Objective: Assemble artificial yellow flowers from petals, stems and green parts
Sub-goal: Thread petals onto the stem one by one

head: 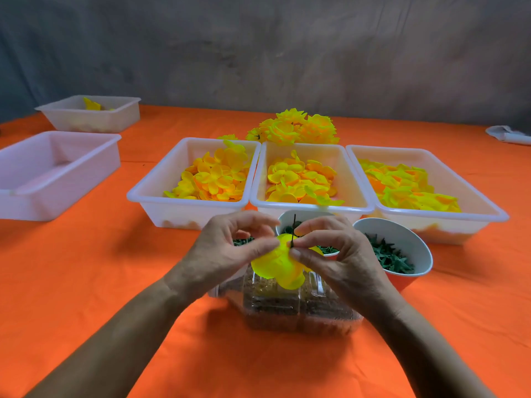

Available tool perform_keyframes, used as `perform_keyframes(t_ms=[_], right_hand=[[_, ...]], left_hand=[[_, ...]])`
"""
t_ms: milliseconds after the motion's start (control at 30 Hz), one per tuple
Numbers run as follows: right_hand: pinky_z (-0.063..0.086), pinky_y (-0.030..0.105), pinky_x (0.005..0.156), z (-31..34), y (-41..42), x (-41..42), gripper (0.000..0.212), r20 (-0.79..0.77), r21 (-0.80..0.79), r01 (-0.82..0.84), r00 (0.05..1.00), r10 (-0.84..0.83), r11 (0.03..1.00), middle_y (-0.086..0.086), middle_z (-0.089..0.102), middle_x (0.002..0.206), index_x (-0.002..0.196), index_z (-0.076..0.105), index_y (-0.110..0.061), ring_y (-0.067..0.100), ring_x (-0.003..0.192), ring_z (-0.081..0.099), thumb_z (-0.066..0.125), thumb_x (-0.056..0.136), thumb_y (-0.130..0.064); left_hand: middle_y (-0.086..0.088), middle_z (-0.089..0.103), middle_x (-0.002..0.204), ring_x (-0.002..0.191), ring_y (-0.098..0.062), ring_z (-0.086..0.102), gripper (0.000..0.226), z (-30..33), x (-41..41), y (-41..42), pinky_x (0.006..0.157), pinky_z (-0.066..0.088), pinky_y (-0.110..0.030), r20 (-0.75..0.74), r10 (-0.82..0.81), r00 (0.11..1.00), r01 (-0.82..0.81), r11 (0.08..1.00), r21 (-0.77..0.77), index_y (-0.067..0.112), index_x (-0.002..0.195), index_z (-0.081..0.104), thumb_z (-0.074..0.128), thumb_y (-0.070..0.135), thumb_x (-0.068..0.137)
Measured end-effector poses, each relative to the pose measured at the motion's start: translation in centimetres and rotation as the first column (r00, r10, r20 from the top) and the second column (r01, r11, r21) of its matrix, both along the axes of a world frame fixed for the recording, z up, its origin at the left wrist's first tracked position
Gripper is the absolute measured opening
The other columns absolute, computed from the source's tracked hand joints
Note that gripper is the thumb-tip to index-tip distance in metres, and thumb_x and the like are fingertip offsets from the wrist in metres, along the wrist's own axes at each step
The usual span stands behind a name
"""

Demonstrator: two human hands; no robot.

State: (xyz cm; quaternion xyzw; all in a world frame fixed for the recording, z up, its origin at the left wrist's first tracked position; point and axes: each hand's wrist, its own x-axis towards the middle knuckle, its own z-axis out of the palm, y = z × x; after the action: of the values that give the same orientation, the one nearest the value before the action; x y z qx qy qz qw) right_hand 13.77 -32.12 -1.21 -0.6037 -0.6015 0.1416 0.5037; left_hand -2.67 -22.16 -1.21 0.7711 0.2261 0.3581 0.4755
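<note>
Our left hand (pixel 227 248) and right hand (pixel 330 254) both pinch the yellow flower (pixel 280 267) between fingertips, we judge to steady the petals on the thin dark stem (pixel 293 232) poking up; glossy, cupped, bright, it hangs between them, petal tubs (pixel 189 202) beyond

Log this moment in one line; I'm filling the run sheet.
step: petal onto stem | left hand: holds yellow petal | right hand: pinches stem

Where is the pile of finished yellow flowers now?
In the head view, the finished flowers lie on the orange tablecloth at centre back, just behind the middle petal tray.
</note>
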Motion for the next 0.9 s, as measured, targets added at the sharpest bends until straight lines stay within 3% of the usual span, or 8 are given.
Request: perform_keyframes(t_ms=[33,100,200,333,533,700,900], right_hand=[[0.049,0.040,0.083,-0.1,0.0,0.0,0.009,-0.017,0.003,0.000,1.000,0.000,1.000,0.000,0.068,0.090,0.077,0.076,-0.017,0.017,0.100,0.056,0.079,0.070,-0.013],[0.049,0.040,0.084,-0.2,0.0,0.0,0.009,-0.019,0.002,0.000,1.000,0.000,1.000,0.000,0.068,0.089,0.077,0.076,-0.018,0.018,0.100,0.056,0.079,0.071,-0.013],[0.047,0.039,0.086,-0.2,0.1,0.2,0.008,-0.016,-0.015,-0.009,1.000,0.009,1.000,-0.002,0.068,0.088,0.077,0.076,-0.019,0.018,0.099,0.057,0.079,0.071,-0.014],[0.047,0.042,0.088,-0.2,0.2,0.3,0.007,-0.014,-0.034,-0.020,1.000,0.020,0.999,-0.004,0.068,0.089,0.078,0.076,-0.020,0.018,0.101,0.057,0.078,0.072,-0.017],[0.047,0.047,0.087,-0.3,0.2,0.3,0.007,-0.046,-0.028,-0.021,0.999,0.019,0.999,-0.002,0.069,0.089,0.079,0.076,-0.018,0.022,0.101,0.058,0.078,0.072,-0.015],[0.048,0.048,0.086,-0.3,0.2,0.3,0.008,-0.065,-0.049,-0.036,0.997,0.032,0.998,-0.001,0.068,0.090,0.081,0.077,-0.015,0.023,0.101,0.058,0.077,0.073,-0.016],[0.048,0.047,0.087,-0.2,0.2,0.4,0.008,-0.054,-0.061,-0.030,0.998,0.026,0.998,-0.003,0.068,0.090,0.080,0.076,-0.019,0.022,0.101,0.058,0.078,0.072,-0.018]], left_hand=[[-0.005,0.071,0.083,0.080,-0.009,0.062,0.019,0.1,-0.1,0.1,0.075,0.050,-0.023,0.031,0.027,0.999,-0.023,0.992,-0.123,0.013,0.092,0.072,0.073,0.026,0.078],[0.000,0.063,0.066,0.066,-0.008,0.056,0.023,0.1,-0.1,0.4,0.065,0.048,-0.022,0.033,0.133,0.991,-0.122,0.966,-0.230,0.006,0.086,0.069,0.061,0.027,0.086],[-0.001,0.058,0.059,0.055,-0.009,0.050,0.030,0.3,0.1,0.5,0.056,0.040,-0.026,-0.032,0.148,0.988,-0.151,0.949,-0.276,-0.004,0.082,0.065,0.060,0.026,0.086],[0.005,0.063,0.055,0.047,-0.003,0.054,0.016,0.6,0.3,0.3,0.050,0.043,-0.019,-0.093,0.107,0.990,-0.128,0.953,-0.275,0.006,0.078,0.066,0.069,0.021,0.079],[0.003,0.061,0.058,0.047,-0.005,0.049,0.037,1.2,0.2,0.4,0.053,0.039,-0.022,-0.114,0.017,0.993,-0.065,0.901,-0.429,0.011,0.077,0.068,0.074,0.037,0.052],[-0.013,0.056,0.071,0.061,-0.019,0.044,0.010,0.9,0.1,0.8,0.057,0.030,-0.026,-0.135,0.026,0.990,-0.089,0.870,-0.486,0.009,0.079,0.068,0.072,0.005,0.072],[-0.012,0.059,0.076,0.065,-0.019,0.047,0.008,0.5,0.3,0.8,0.060,0.031,-0.028,-0.199,-0.036,0.979,-0.069,0.864,-0.498,0.010,0.080,0.068,0.068,0.003,0.079]])
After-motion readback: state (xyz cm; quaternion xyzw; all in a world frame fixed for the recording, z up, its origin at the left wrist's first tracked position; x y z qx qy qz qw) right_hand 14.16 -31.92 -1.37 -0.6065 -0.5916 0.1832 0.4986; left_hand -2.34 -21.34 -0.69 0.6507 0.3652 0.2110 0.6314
